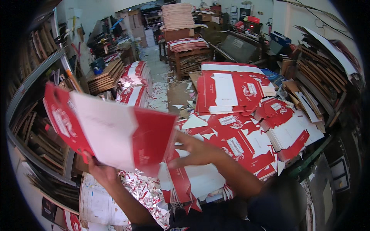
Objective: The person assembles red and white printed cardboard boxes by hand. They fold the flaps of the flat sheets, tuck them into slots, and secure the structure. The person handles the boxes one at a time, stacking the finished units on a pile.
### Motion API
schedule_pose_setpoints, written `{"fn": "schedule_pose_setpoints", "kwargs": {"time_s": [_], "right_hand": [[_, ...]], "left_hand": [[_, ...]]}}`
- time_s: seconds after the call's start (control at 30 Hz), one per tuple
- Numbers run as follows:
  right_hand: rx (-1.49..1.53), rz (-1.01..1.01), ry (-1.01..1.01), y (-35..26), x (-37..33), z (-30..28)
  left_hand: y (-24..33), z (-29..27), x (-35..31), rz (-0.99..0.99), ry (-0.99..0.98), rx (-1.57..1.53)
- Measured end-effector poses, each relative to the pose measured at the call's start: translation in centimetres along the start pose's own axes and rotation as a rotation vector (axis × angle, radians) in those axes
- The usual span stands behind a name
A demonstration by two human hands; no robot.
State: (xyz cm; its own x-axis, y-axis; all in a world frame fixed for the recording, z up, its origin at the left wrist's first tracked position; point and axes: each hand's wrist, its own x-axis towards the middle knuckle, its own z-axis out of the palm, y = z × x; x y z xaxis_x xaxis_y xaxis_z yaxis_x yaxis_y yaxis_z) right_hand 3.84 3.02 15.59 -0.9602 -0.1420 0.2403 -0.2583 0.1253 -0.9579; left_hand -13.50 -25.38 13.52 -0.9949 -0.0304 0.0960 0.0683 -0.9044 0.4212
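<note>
Head view: left grip [102, 172], raised, holds one red-and-white printed cardboard sheet [108, 129] slanting above it; right grip [195, 151], half-spread near the sheet's right edge, contact unclear. One tall pale cardboard stack [177, 17] stands beyond.

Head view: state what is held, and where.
The left grip holds the raised red-and-white card by its lower-left edge. The right grip is near its right edge; hold unclear.

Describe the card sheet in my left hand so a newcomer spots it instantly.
Find the tall metal-edged shelf on the far left. Beside it, your left hand grips a red card sheet with a broad white band. Unlike the similar sheets piled flat at right, it is held up and tilted.
</note>
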Motion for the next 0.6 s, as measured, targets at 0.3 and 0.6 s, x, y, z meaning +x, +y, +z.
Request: {"fn": "schedule_pose_setpoints", "kwargs": {"time_s": [0.3, 0.6], "right_hand": [[0.121, -0.202, 0.666, -4.0, -3.6, -3.0], [-0.131, -0.038, 0.701, -0.8, -8.7, -9.4]], "left_hand": [[-11.8, 0.4, -2.4, -0.218, -0.194, 0.014], [-13.9, 3.7, -7.4, 0.459, -0.188, 0.927]]}}
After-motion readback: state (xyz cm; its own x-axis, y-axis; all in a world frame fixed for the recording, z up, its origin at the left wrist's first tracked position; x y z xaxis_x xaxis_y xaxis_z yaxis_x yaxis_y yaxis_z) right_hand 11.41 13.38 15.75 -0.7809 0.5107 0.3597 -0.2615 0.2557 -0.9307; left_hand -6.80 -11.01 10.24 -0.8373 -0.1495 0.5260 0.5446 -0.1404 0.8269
